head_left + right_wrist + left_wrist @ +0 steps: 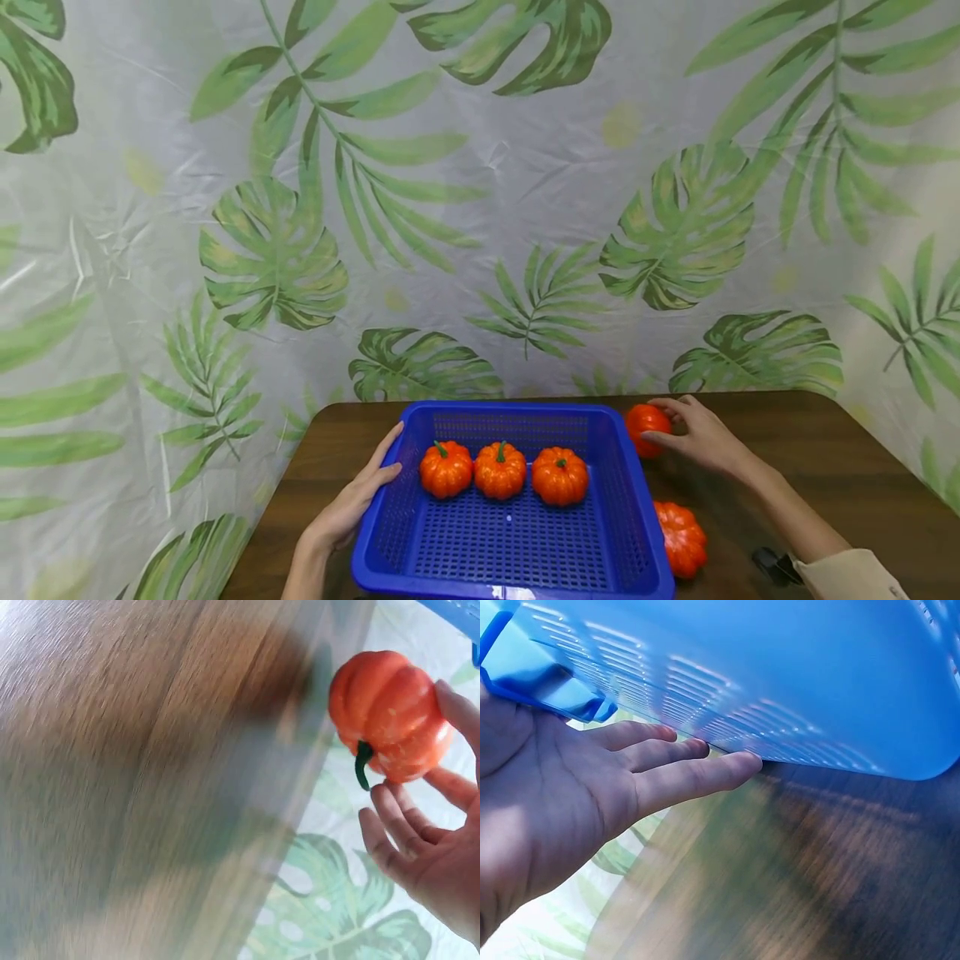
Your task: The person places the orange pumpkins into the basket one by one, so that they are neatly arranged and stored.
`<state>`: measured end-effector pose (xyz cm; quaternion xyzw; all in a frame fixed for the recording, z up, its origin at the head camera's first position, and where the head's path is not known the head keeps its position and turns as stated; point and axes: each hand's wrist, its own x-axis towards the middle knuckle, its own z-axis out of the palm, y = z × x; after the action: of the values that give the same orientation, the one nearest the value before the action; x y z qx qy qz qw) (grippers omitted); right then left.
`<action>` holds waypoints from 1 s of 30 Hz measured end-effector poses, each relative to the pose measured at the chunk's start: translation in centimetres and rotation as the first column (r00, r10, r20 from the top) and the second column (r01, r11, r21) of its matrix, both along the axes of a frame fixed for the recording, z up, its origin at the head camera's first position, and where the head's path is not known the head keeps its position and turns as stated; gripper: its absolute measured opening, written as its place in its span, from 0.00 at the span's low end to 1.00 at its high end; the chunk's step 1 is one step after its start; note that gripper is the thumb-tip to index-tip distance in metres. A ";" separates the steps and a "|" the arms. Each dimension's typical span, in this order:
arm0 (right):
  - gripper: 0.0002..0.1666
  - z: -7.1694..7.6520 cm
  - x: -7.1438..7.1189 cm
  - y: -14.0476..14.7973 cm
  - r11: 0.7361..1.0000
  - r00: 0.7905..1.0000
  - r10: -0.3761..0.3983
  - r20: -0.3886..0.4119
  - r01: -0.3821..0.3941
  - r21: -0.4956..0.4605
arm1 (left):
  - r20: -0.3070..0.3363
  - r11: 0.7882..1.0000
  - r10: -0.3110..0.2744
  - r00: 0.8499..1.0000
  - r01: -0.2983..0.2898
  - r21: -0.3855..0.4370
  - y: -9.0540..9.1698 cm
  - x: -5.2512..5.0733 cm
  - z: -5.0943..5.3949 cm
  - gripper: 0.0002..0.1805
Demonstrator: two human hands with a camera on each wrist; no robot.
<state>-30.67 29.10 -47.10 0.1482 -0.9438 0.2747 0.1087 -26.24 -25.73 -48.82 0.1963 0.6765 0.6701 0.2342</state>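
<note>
Apparently the loading step: right hand (701, 437) pinches 1 pumpkin (643, 423), left hand (347, 506) touches basket (510, 550) straight-fingered; next calls for clearing the rim (647, 500).

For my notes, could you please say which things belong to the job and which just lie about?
In the job: held pumpkin, in the right hand; blue basket, touched by the left hand; three pumpkins inside; probably the loose pumpkin outside.
Apparently incidental: leaf-patterned sheet; perhaps dark item by the sleeve.

No text, label, brand, number or sign can be read in any view.
</note>
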 end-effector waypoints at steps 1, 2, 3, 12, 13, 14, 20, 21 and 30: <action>0.37 0.1 0.2 0.1 1.000 1.000 -0.003 -0.009 0.003 0.011 | -0.002 1.000 0.002 1.000 -0.002 -0.002 0.0 0.0 0.0 0.35; 0.37 0.1 0.3 0.2 1.000 1.000 -0.002 -0.015 0.003 0.022 | -0.004 1.000 0.003 1.000 -0.003 -0.003 0.0 0.0 0.0 0.35; 0.38 0.1 0.4 0.2 1.000 1.000 -0.002 -0.019 0.002 0.030 | -0.007 1.000 0.004 1.000 -0.004 -0.005 0.1 0.1 0.1 0.35; 0.40 -0.5 0.4 0.8 0.995 0.999 0.034 -0.040 -0.030 0.093 | -0.007 1.000 -0.006 1.000 0.006 0.000 0.1 0.0 0.1 0.35; 0.40 -0.6 0.5 0.9 0.994 0.998 0.050 -0.037 -0.047 0.097 | -0.006 1.000 -0.008 1.000 0.009 0.002 0.1 0.1 0.1 0.36; 0.41 -0.6 0.5 1.0 0.993 0.997 0.067 -0.033 -0.064 0.100 | -0.006 1.000 -0.010 1.000 0.011 0.003 0.1 0.0 0.1 0.36; 0.44 -0.7 0.9 1.1 0.984 0.991 0.137 -0.006 -0.135 0.119 | -0.004 1.000 -0.005 1.000 0.005 0.004 0.1 0.1 0.1 0.35; 0.44 -0.6 1.0 1.1 0.982 0.990 0.143 -0.006 -0.141 0.125 | -0.005 1.000 -0.003 1.000 0.003 0.004 0.0 0.1 0.1 0.35; 0.45 -0.7 1.1 1.1 0.977 0.980 0.201 0.007 -0.201 0.067 | -0.005 1.000 -0.003 1.000 0.003 0.005 0.0 0.0 0.0 0.35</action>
<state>-29.55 30.15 -47.76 0.2465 -0.9327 0.2524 0.0750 -26.29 -25.69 -48.82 0.1996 0.6750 0.6710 0.2331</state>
